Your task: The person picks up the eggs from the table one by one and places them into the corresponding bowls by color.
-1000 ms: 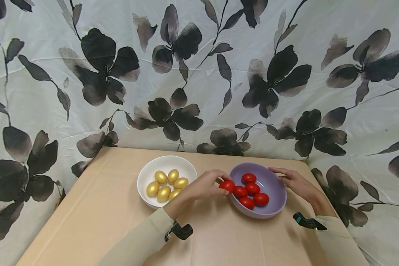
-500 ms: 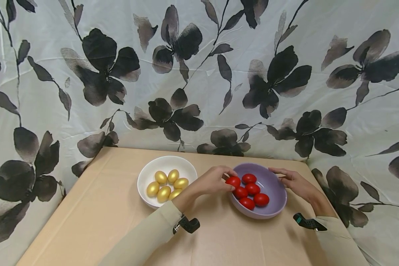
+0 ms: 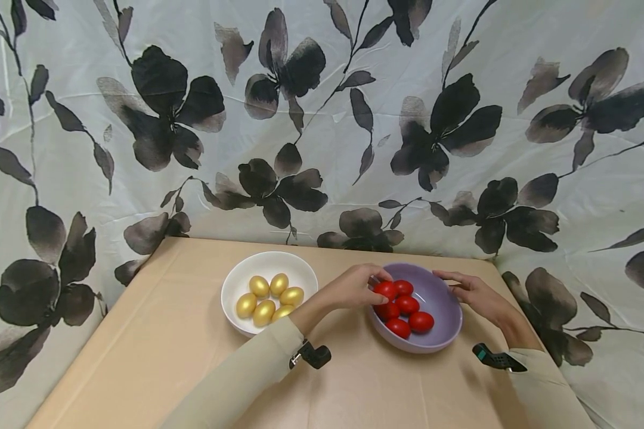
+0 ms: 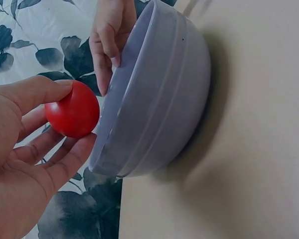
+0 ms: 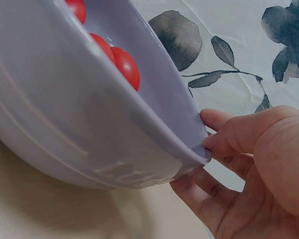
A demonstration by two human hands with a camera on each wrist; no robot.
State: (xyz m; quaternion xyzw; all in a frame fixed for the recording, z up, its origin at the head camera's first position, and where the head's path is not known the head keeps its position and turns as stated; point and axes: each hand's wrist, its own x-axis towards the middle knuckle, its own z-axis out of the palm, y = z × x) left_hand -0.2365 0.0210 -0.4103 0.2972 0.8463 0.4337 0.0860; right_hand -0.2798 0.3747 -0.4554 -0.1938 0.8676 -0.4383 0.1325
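My left hand (image 3: 351, 288) pinches a shiny red egg (image 4: 74, 112) between thumb and fingertips, just over the left rim of a purple bowl (image 3: 446, 325). Several more red eggs (image 3: 421, 322) lie inside that bowl, close together toward its left and middle. On the far side, my right hand (image 3: 479, 298) holds the bowl's right rim; in the right wrist view the thumb is at the lip and other fingers reach beneath it. Left of my left hand stands a white bowl (image 3: 231, 275) holding several shiny gold eggs (image 3: 265, 312); my left forearm partly covers its lower right.
Both bowls stand on a table (image 3: 166, 333) with a smooth tan cover. Directly behind the table hangs a white cloth (image 3: 354, 149) with dark flowers, and it continues down both sides. A small black camera device (image 3: 315, 356) sits on the left wrist.
My left hand has moved right with the red egg, from outside the purple bowl's left rim to over the bowl. My right hand stays at the rim.
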